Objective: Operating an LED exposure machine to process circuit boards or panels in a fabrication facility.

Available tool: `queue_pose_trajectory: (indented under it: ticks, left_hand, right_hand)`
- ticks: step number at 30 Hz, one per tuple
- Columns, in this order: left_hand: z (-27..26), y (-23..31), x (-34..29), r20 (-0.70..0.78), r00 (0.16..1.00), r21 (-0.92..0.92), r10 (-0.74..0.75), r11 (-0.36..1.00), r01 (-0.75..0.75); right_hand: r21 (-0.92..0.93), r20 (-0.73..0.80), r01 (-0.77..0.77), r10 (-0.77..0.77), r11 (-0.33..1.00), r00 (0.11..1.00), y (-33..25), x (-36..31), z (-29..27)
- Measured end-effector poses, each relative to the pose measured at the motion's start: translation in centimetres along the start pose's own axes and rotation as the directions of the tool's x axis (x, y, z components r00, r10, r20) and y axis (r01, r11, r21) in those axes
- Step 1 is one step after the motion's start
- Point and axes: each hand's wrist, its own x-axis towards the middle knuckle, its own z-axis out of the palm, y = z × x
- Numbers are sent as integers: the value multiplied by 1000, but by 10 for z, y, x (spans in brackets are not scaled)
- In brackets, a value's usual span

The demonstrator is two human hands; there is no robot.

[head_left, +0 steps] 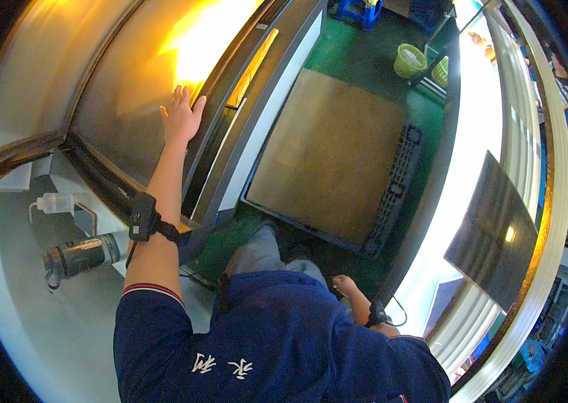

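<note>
My left hand (183,119) reaches forward over a large glossy panel (122,121) in a dark frame, at the left. Its fingers are stretched and apart, and nothing is in them. Whether the palm rests on the panel or hovers just over it, I cannot tell. Strong yellow light glares off the panel beyond the fingertips. My right hand (345,285) hangs low beside my right thigh, its fingers curled in, with nothing visible in them. Each forearm wears a black strapped device; the left one (143,218) shows best.
A black pallet (398,195) topped with a brown board (331,154) lies on the green floor ahead. Rightward, a dark sheet (495,232) lies by a bright white surface. A squeeze bottle (55,203) and a dark drinking bottle (82,256) are at left. Yellow-green baskets (410,62) stand far off.
</note>
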Motion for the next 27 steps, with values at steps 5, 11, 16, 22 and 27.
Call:
queue_pose_trajectory:
  ticks: [5, 11, 16, 22, 27]
  left_hand:
    - [-3, -6, 2, 20, 1000, 6, -23, 1000, 23]
    - [-12, 6, -4, 36, 999, -79, -22, 997, 25]
    - [-7, -3, -10, 2, 1000, -141, -15, 990, 15]
    - [-13, -5, -19, 5, 1000, -204, 0, 979, 1]
    - [-22, -7, -33, -268, 900, -296, 343, 860, -415]
  right_hand:
    - [110, -120, 24, -11, 994, 993, 42, 19, -3]
    - [347, -106, 54, -18, 936, 994, -10, 14, -13]
    - [60, -162, 110, -99, 992, 982, -34, 32, -4]
    - [-45, -199, 128, -135, 991, 971, -69, 34, -1]
    - [-24, -184, 83, -86, 996, 979, -146, 5, 20]
